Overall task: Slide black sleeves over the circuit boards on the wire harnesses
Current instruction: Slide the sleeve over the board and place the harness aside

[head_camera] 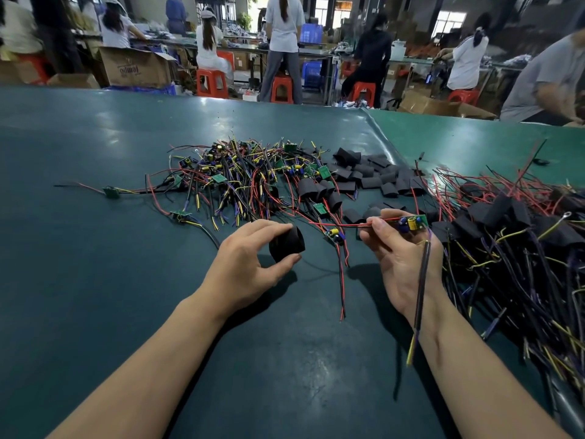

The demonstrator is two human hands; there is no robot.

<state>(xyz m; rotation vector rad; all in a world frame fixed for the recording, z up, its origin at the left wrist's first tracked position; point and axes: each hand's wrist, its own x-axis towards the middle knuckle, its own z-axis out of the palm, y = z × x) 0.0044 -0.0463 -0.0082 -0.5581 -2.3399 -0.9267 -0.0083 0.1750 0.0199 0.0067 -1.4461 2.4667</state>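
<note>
Black sleeve [286, 245], green circuit board [414, 222] with yellow and blue parts, red wires, dark teal table [95, 280].

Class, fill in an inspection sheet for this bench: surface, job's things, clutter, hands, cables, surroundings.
Surface: dark green table mat, a lighter green mat at far right.
Job's things: loose black sleeves heaped behind; sleeved harnesses piled right.
Clutter: nothing seen.
Hands: left hand pinches a black sleeve; right hand holds a small green circuit board.
Cables: tangled unsleeved wire harnesses at centre.
Surroundings: workers, red plastic stools, cardboard boxes.
</note>
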